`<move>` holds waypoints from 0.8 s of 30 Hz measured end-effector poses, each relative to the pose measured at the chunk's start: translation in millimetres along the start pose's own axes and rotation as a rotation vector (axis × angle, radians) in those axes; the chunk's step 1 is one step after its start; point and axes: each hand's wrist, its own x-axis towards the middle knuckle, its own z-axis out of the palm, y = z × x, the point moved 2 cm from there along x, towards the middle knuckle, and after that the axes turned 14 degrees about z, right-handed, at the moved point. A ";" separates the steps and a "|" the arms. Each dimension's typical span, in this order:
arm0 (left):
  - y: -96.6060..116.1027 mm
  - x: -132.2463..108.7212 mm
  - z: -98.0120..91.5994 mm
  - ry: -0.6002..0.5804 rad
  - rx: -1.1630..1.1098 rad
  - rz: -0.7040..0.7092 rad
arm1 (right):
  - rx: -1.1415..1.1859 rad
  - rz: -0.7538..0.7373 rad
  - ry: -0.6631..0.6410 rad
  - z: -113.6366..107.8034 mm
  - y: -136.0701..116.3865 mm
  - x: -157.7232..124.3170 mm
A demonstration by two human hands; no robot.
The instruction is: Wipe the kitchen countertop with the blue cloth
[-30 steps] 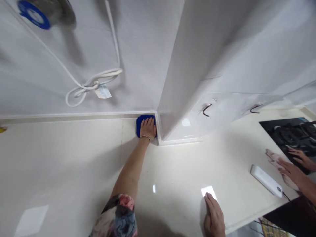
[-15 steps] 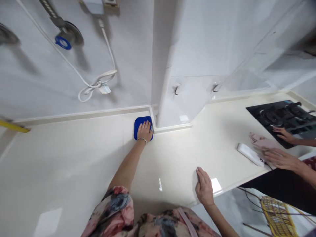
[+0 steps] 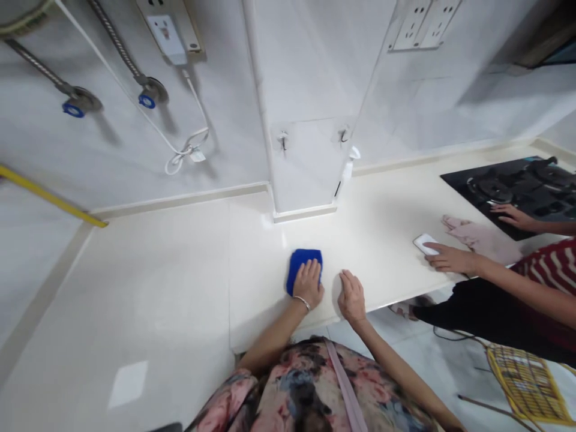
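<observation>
My left hand [image 3: 308, 283], with a thin bracelet at the wrist, presses down on a folded blue cloth [image 3: 302, 260] on the cream countertop [image 3: 180, 270]. Its fingers curl over the cloth's near half. The cloth lies close to the counter's front edge, in front of the white tiled pillar [image 3: 306, 120]. My right hand [image 3: 351, 295] lies flat on the counter just right of the cloth, fingers stretched out and holding nothing.
At the right, another person's hand [image 3: 452, 258] rests on a small white device [image 3: 424, 242] beside a pink cloth [image 3: 483, 237]; their other hand [image 3: 513, 216] touches the black gas hob [image 3: 517, 183]. A coiled white cable [image 3: 184, 153] hangs on the wall. A yellow wire basket [image 3: 522, 375] sits on the floor.
My left hand has pulled the blue cloth from the corner beside the pillar toward the counter's front edge. My right hand now lies close beside it. The view has pulled back.
</observation>
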 end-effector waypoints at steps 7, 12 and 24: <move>66.3 -8.1 28.8 -0.005 -0.114 0.225 | 0.222 0.032 0.055 -2.6 23.6 -3.4; 19.6 -74.7 4.4 0.077 -0.083 -0.023 | 0.207 0.024 0.023 -6.4 18.5 -2.7; -106.9 -374.2 -114.3 0.190 0.257 -1.309 | 0.239 0.001 0.001 -6.2 14.7 -7.3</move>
